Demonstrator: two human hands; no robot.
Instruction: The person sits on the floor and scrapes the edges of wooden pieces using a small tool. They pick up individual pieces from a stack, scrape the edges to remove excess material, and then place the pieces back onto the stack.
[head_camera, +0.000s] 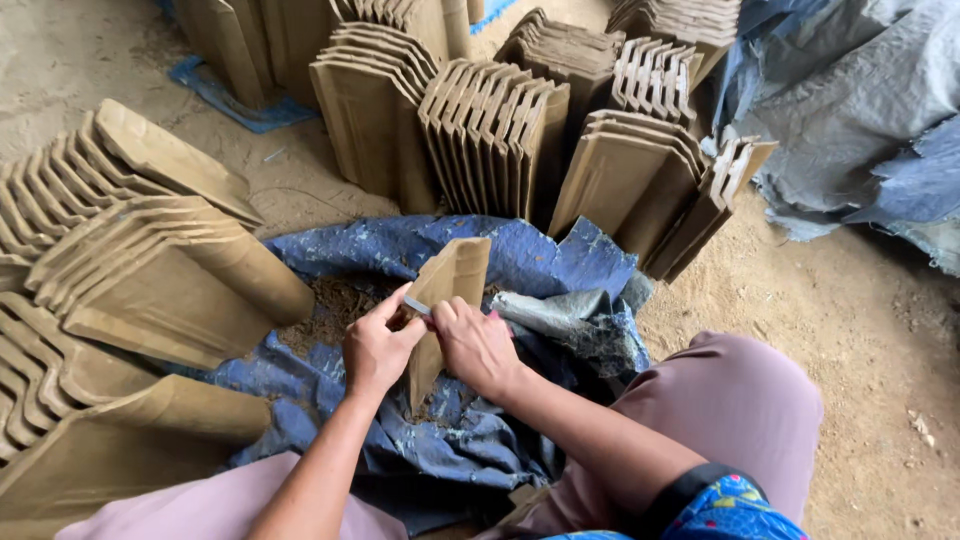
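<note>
An unfired brown clay roof tile (452, 277) stands on edge on a blue plastic sheet (520, 255) between my knees. My left hand (376, 347) pinches the tile's near edge with thumb and fingers. My right hand (476, 343) grips the tile from the right side and holds a small thin blade (417, 306) against that edge. Loose clay scraps (335, 305) lie on the sheet just left of the tile.
Rows of similar clay tiles stand on edge at the left (130, 250) and at the back (500, 130). A grey tarpaulin (860, 110) lies at the right. Sandy ground (870, 340) stretches beyond my right knee (740, 390).
</note>
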